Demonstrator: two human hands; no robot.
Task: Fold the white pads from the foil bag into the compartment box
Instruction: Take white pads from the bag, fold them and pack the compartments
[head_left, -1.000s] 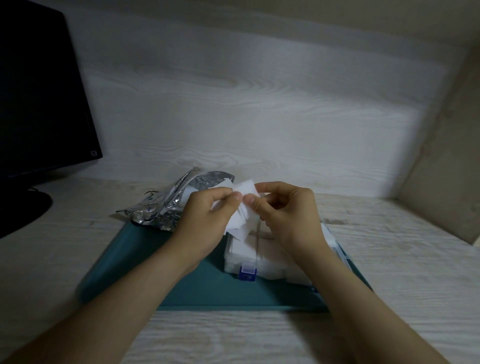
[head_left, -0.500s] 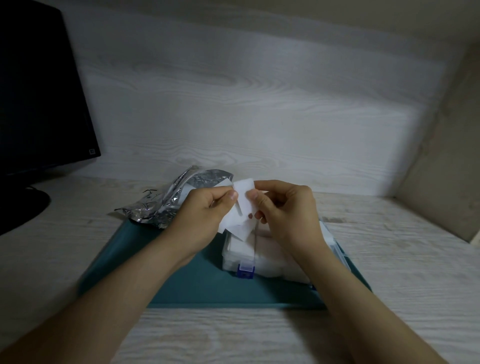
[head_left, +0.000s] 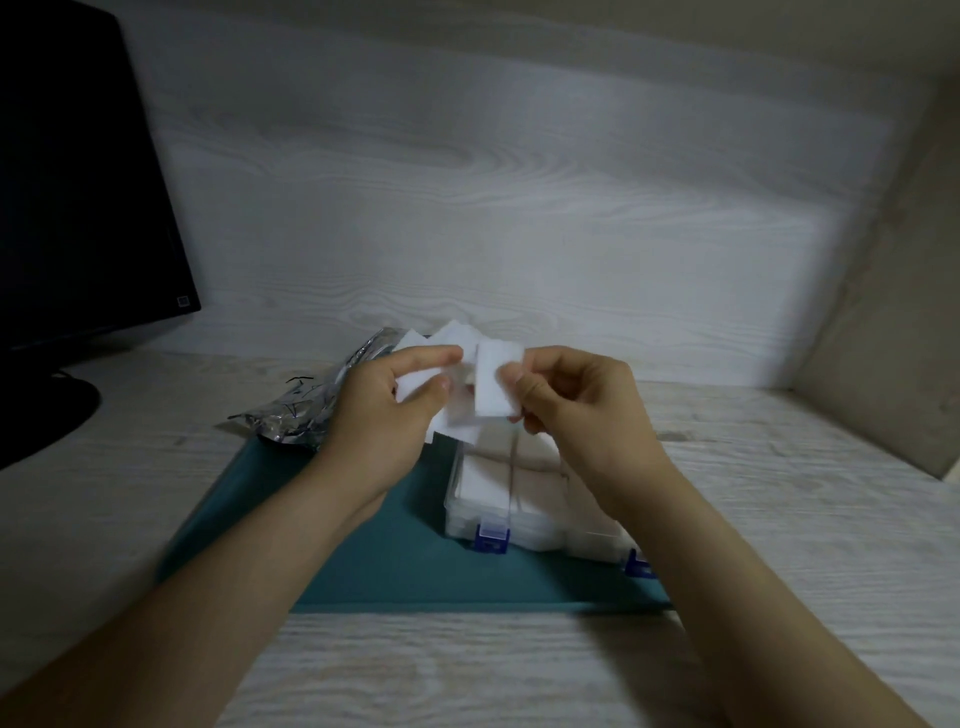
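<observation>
Since pads (head_left: 451, 340) parted — right hand (head_left: 582, 410) pinches one pad (head_left: 493, 387), left hand (head_left: 384, 415) rest

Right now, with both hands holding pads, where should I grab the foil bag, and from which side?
Probably pinch the foil bag at its crumpled near-left end, coming from the left. That end lies free on the teal mat's back corner. Your left hand, holding white pads, hides the bag's right side.

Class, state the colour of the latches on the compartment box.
Blue latches, clearest in the head view.
</observation>
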